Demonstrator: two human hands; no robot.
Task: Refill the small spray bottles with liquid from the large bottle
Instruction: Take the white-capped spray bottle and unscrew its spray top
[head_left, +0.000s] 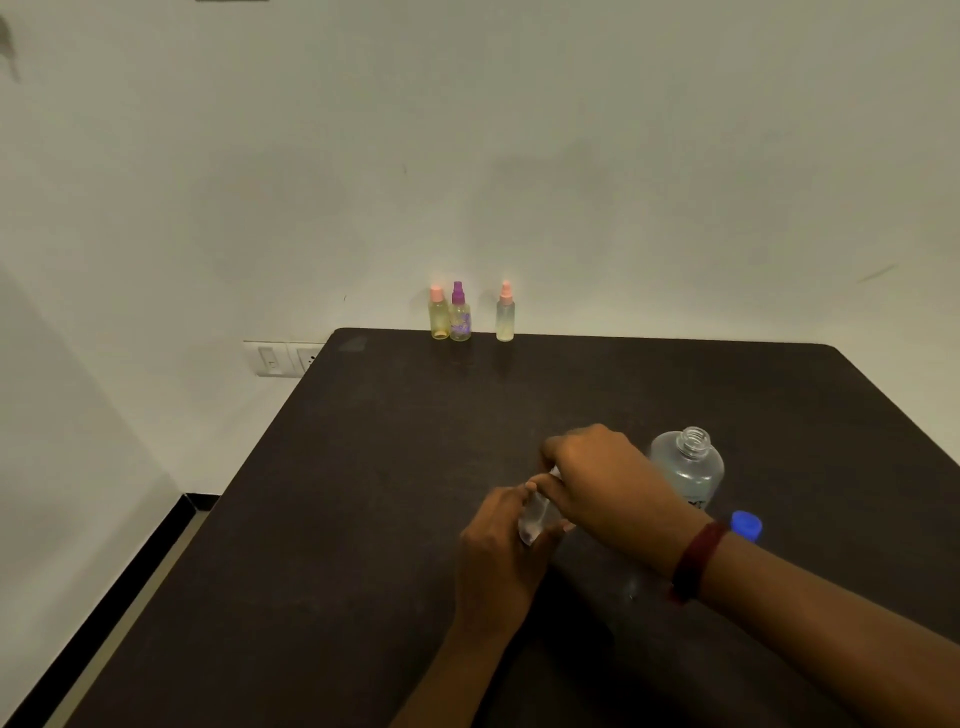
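Clear plastic, we judged, made the small bottle (532, 522) light and slippery; our left hand (498, 540) gripped its body, our right hand (592, 473) pinched its top.

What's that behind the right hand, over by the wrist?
A large clear bottle stands there, its neck open and uncapped. A blue cap lies beside it. The right hand and wrist cover the bottle's base, so its lower part cannot be seen.
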